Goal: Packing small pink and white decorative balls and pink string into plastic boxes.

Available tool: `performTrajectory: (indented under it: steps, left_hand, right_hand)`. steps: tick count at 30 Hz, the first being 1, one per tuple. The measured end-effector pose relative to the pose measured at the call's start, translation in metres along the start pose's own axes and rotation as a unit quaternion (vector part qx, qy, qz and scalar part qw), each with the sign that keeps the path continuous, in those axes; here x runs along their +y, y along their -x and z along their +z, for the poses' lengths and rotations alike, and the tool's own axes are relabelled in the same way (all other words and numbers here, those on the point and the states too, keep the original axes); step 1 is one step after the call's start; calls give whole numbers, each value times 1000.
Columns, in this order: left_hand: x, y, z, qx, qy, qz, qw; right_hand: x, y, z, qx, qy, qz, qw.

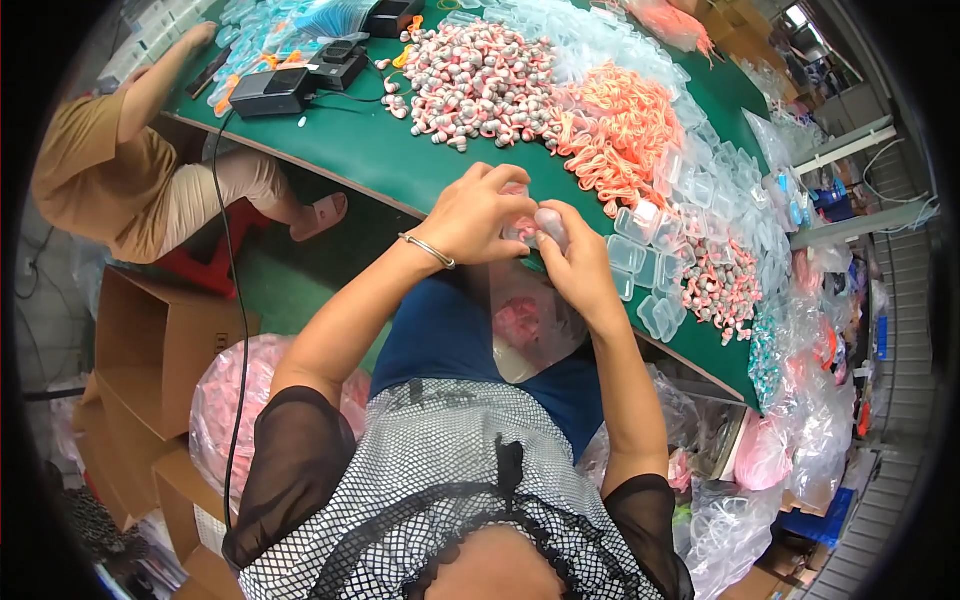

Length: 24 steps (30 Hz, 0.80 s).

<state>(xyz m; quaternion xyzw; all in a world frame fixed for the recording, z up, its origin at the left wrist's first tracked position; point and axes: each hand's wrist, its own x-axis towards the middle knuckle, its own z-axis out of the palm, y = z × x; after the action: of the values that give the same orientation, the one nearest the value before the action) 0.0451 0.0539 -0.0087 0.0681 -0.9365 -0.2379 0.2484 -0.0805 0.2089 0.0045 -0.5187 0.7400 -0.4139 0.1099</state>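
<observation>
At the near edge of the green table, both my hands are closed around a small clear plastic case (pixel 520 230) with something pink inside. My left hand (pixel 470 215) curls its fingers over the case from the left, a bangle on that wrist. My right hand (pixel 583 262) grips it from the other side, thumb and fingers pinched together. Beyond them lies a heap of grey-and-pink earplugs (pixel 480 80). A tangle of orange cords (pixel 625 125) sits to its right. Empty clear cases (pixel 628 255) lie near my right hand, with a smaller earplug pile (pixel 718 290) beside them.
A clear bag with pink contents (pixel 525 320) hangs at my lap. Black boxy devices (pixel 270 92) with a cable stand at the left of the green table (pixel 350 150). Another person (pixel 110 190) sits at far left. Cardboard boxes (pixel 150 350) and plastic bags surround me.
</observation>
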Motion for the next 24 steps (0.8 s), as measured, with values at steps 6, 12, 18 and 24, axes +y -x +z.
performTrajectory:
  steps: [6, 12, 18, 24]
  left_hand:
    - [9, 6, 17, 39, 188, -15, 981]
    - [58, 49, 29, 114, 342, -85, 929]
    - [53, 97, 110, -155, 569, -444, 675]
    - [35, 94, 239, -122, 620, -580, 514]
  right_hand:
    - [0, 14, 10, 20, -229, 106, 968]
    - [-21, 70, 18, 27, -317, 109, 942]
    - [49, 143, 53, 21, -541, 443, 714]
    - [175, 173, 102, -14, -667, 468, 579]
